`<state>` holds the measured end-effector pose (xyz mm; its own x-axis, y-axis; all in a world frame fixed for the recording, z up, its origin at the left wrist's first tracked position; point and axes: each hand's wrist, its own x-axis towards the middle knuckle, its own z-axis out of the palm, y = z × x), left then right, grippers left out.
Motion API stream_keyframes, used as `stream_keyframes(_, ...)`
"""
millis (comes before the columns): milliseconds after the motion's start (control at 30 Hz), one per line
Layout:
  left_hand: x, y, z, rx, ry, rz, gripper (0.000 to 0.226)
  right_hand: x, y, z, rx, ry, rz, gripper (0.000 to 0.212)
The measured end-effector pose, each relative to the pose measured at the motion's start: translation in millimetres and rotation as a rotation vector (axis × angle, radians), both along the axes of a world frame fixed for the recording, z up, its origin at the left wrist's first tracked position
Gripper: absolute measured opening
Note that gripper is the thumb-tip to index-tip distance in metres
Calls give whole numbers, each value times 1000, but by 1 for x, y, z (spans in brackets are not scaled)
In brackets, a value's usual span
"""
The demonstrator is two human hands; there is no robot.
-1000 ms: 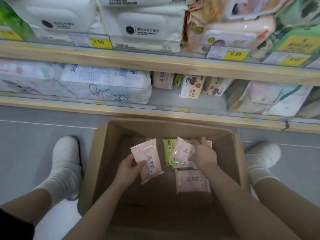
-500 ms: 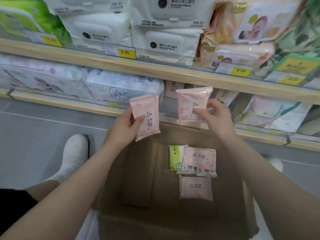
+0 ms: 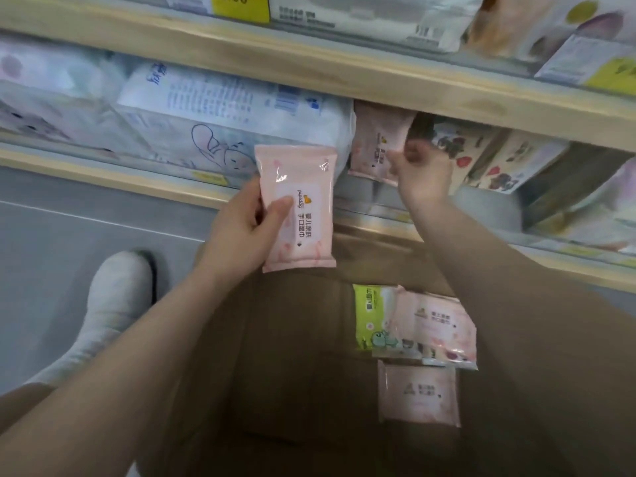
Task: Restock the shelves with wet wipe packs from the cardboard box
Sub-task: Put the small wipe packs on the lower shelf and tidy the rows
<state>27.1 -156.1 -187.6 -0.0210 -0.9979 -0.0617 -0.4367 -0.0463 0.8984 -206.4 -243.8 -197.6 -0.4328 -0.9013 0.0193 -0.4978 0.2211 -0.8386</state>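
My left hand (image 3: 242,232) grips a pink wet wipe pack (image 3: 298,187) upright in front of the lower shelf edge, thumb across its label. My right hand (image 3: 421,173) reaches into the lower shelf (image 3: 375,215) and pinches a second pink pack (image 3: 377,142) standing there beside a large white-and-blue pack. Below both hands is the open cardboard box (image 3: 282,373). Inside it lie a green pack (image 3: 370,315), a pink pack (image 3: 435,325) on top of others, and another pink pack (image 3: 418,394) nearer me.
The large white-and-blue pack (image 3: 223,122) fills the lower shelf's left part. Patterned small packs (image 3: 488,156) stand right of my right hand. A wooden upper shelf board (image 3: 309,63) overhangs with yellow price tags. My white-socked foot (image 3: 113,304) rests on the grey floor, left of the box.
Both hands lifted pink packs out of the box. The right hand has moved forward into the lower shelf with its pack; the left holds its pack in front of the shelf.
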Motion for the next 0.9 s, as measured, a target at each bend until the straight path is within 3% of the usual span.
stream_keyframes(233, 2, -2, -4, -7, -26, -9, 22, 10, -16, -17, 83, -75, -43, 38)
stream_keyframes(400, 2, -3, -1, 27, 2, -13, 23, 13, 17, 3, 74, -136, 25, 44)
stream_keyframes(533, -7, 0, 13, 55, 108, -73, 15, 19, 68, 30, 136, -261, 284, 31)
stream_keyframes(633, -18, 3, 25, 32, 182, -107, 18, 25, 97, 51, 243, -426, 515, 18)
stream_keyframes(700, -27, 5, 32, 21, 194, -132, 26, 24, 105, 61, 252, -448, 547, 16)
stream_keyframes(800, -37, 3, 42, 19, 151, -170, 24, 15, 107, 67, 200, -421, 483, 14)
stream_keyframes(900, -31, 0, 41, -18, -88, -180, 23, 1, 99, 68, 106, -279, 402, 17)
